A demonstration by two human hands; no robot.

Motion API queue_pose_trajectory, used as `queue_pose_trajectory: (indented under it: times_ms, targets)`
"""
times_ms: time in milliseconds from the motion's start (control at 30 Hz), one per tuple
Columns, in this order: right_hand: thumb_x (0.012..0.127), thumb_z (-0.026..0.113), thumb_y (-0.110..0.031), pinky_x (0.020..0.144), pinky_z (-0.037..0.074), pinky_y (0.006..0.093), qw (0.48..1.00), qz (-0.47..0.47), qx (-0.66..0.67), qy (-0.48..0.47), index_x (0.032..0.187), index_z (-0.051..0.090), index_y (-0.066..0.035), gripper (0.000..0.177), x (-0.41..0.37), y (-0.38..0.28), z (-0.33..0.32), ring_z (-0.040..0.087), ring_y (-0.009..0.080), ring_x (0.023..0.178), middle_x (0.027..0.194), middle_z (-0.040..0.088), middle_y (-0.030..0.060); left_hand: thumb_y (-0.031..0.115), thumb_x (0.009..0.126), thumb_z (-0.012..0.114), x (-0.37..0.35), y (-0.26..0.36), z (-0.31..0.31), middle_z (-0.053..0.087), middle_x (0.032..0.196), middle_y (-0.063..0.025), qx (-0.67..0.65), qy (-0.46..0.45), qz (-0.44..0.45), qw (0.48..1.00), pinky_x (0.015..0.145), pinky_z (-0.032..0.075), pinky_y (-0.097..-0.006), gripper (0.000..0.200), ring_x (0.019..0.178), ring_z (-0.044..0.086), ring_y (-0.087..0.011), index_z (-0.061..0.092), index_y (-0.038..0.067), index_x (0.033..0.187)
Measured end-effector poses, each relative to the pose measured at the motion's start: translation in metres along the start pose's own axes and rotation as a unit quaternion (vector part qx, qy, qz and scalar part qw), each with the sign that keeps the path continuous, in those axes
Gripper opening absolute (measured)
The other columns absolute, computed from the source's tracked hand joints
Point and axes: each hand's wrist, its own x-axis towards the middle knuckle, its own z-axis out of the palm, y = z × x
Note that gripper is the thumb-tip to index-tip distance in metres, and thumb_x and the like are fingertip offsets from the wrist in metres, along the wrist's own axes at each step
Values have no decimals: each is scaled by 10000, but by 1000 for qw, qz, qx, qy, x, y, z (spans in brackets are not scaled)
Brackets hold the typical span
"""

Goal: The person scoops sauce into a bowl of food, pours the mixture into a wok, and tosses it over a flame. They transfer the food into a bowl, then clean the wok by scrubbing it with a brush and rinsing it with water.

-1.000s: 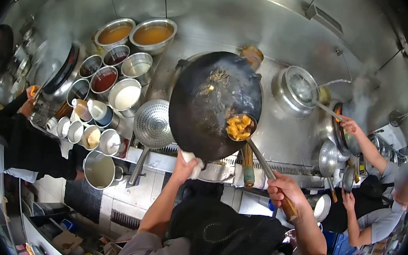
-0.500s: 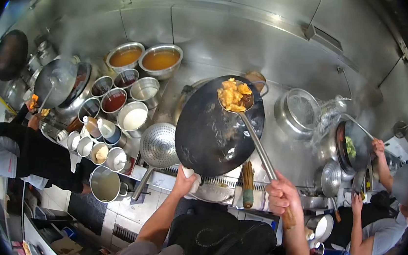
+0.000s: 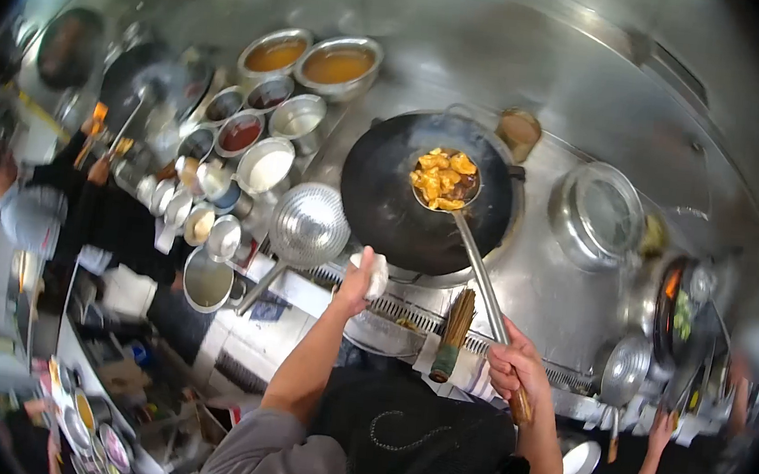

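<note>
My right hand [image 3: 518,365] is closed round the handle of a long ladle [image 3: 479,269]. Golden-brown food pieces [image 3: 443,177] in dark sauce fill its bowl, which is over the dark wok [image 3: 378,205]. The wok rests on the burner, its inside wet and dark. My left hand [image 3: 354,288] grips a folded white cloth [image 3: 377,278] just off the wok's near rim. Left of the wok lies a perforated strainer [image 3: 309,224], its handle toward me. A bamboo brush [image 3: 454,331] with a green band lies between my hands at the stove's front edge.
Sauce containers [image 3: 265,164] and two bowls of amber liquid [image 3: 339,65] stand at the left. A metal pot [image 3: 596,217] is on the right. A co-worker [image 3: 30,217] stands at far left; another person's arm [image 3: 647,464] reaches in at lower right.
The wok has gone from tilted up in my left hand to resting on the burner, and that hand has come off its rim with the cloth. The filled ladle has lowered; my view has turned.
</note>
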Motion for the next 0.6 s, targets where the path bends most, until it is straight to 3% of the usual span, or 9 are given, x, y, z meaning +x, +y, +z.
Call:
queue_pose_trajectory:
  times_ms: [267,300,333,367,433,467,533,567,600]
  targets:
    - [830,569,-27,270,251,203,956,125,-259,-50,1471,276,-10,705,38,-25,-17,322,68,317,529,399,3,382,973,580,-129,-47,-141,612,920,-42,63,147,70,985,700,511,-315,385,794,573,-130,546,40,1146]
    - [863,473,-355,432,300,234,867,49,-479,-128,1276,455,34,567,31,-32,5,393,110,497,751,486,63,432,946,604,-154,-54,-153,612,906,-52,50,201,76,975,700,509,-316,456,784,570,-140,528,23,1133]
    - [896,378,-683,594,349,264,728,-58,-651,-206,1080,634,78,824,22,-38,29,463,152,678,972,574,124,482,918,628,-185,-61,-163,611,892,-62,39,246,78,965,700,507,-316,530,774,568,-149,510,6,1121]
    - [896,378,-683,594,349,264,702,-50,-661,-260,1080,634,78,824,51,-32,35,463,152,678,972,574,124,501,902,640,-216,-70,-171,614,882,-72,39,298,94,949,693,508,-314,564,766,570,-148,508,-9,1104]
    - [827,533,16,455,427,190,857,253,-369,-257,1465,285,46,685,109,-3,53,576,72,558,946,660,107,528,875,658,-265,-95,-186,620,874,-90,39,390,104,914,679,508,-310,616,760,576,-143,505,-32,1080]
    - [824,528,27,501,471,210,836,263,-395,-276,1480,267,36,705,119,15,78,625,101,613,1186,621,159,537,865,665,-287,-117,-197,624,875,-98,35,435,99,894,673,507,-309,634,762,581,-138,503,-40,1072]
    - [821,549,27,529,490,218,755,369,-395,-372,1475,264,43,714,141,41,130,629,127,618,1038,658,160,489,864,690,-313,-178,-224,633,885,-105,-1,476,78,876,672,508,-325,567,781,600,-146,511,-23,1028]
    - [844,584,-72,295,221,183,698,366,-454,-415,1467,261,10,707,148,63,151,283,54,338,537,413,29,480,865,692,-332,-195,-219,631,882,-103,-37,533,92,840,671,507,-325,565,782,601,-149,506,-25,1036]
    - [872,557,-69,300,239,184,654,421,-438,-451,1489,222,-20,704,153,87,175,281,50,343,560,404,24,471,866,694,-354,-212,-215,630,879,-101,-71,586,103,800,669,507,-326,563,783,601,-152,500,-26,1044]
